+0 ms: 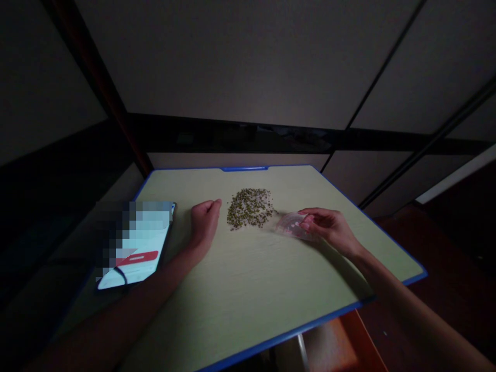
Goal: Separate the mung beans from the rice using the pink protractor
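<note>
A heap of small green and pale grains (250,207) lies on the far middle of a pale green table (248,279) with a blue rim. My left hand (204,221) rests on the table just left of the heap, fingers curled in a loose fist with thumb against forefinger; whether it holds a grain I cannot make out. My right hand (327,226) sits right of the heap and pinches a small clear plastic bag (291,225) that lies flat on the table, its mouth toward the grains.
A lit phone (134,245) with a cable lies on the table's left side, beside my left forearm. The table's near edge runs diagonally at the bottom; a reddish-brown floor (445,289) and a dim tiled wall (248,67) surround it.
</note>
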`<action>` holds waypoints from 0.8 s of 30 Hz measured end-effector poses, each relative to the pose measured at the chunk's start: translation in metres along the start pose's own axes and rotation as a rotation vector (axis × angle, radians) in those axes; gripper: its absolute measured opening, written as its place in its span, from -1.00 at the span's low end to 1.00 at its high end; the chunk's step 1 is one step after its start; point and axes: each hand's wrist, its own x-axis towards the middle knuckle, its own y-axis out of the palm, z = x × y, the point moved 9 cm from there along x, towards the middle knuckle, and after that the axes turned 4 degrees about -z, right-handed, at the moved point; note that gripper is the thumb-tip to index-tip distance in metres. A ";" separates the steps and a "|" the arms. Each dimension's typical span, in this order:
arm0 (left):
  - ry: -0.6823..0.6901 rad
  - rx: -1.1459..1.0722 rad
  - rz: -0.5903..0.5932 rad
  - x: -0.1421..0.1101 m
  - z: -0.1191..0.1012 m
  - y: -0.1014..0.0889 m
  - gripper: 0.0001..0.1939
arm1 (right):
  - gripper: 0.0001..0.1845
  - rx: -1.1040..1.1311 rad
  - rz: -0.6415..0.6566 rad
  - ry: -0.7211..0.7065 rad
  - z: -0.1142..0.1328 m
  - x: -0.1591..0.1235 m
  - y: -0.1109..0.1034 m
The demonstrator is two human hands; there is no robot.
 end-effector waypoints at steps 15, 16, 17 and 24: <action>-0.045 0.098 0.030 -0.007 0.000 0.001 -0.64 | -0.62 0.148 -0.196 -0.035 -0.038 0.096 -0.018; -0.050 0.104 0.036 -0.007 0.001 0.002 -0.64 | -0.62 0.156 -0.218 -0.044 -0.040 0.098 -0.021; -0.056 0.113 0.041 -0.007 0.002 0.002 -0.64 | -0.63 0.161 -0.231 -0.049 -0.041 0.099 -0.023; -0.077 0.153 0.037 -0.007 0.007 0.000 -0.62 | -0.66 0.117 -0.237 -0.055 -0.041 0.098 -0.023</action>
